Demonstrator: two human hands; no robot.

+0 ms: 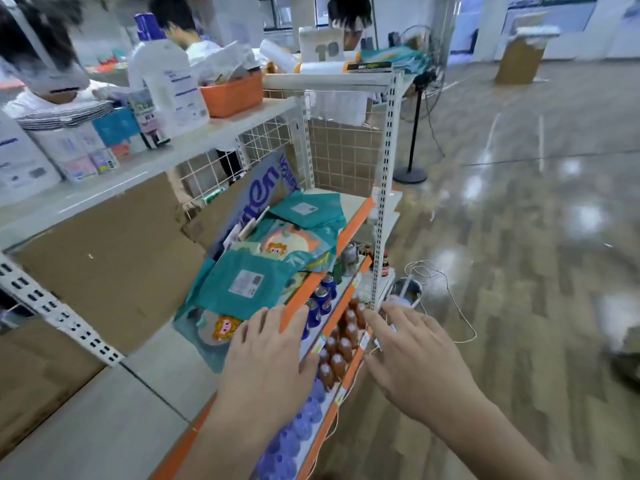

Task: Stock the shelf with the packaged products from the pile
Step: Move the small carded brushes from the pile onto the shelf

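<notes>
Nearest us, our left hand [266, 355] lies flat, its grip apart and empty, fingertips at the orange shelf edge [355, 221] beside the nearest teal packet [207, 327], probably to nudge it square. Just to its right, our right hand [415, 355] hovers with fingers spread, also holding nothing. Farther in, more teal packets [242, 282] overlap loosely on that shelf, above the cans [322, 296] and brown bottles [343, 341].
</notes>
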